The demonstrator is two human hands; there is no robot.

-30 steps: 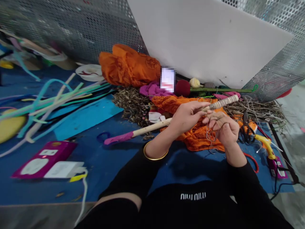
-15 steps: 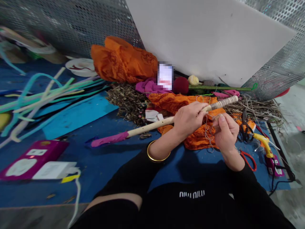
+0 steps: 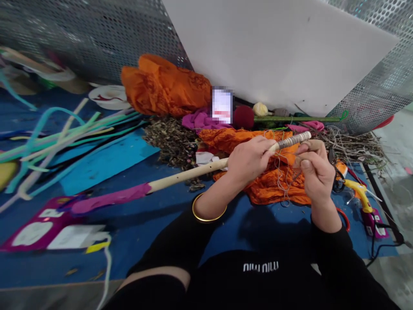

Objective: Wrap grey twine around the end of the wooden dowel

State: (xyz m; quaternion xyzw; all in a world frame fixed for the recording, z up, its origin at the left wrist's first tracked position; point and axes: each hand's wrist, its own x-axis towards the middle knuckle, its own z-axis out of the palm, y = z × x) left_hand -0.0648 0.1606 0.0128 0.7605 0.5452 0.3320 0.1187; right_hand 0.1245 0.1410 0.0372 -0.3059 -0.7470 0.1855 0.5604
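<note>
While the left hand (image 3: 248,160) grips the pale stick (image 3: 190,174), the right hand (image 3: 318,174) pinches thin cord (image 3: 279,174) beside the wound end, toward the right edge of the bench (image 3: 137,234).

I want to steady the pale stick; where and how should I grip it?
Likely the purple end of the stick, grasped round from the person's left: it is slim and juts clear of the left hand; the right hand is near the opposite end.

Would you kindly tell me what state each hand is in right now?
Left hand: closed around the stick.
Right hand: closed, pinching the string.
</note>
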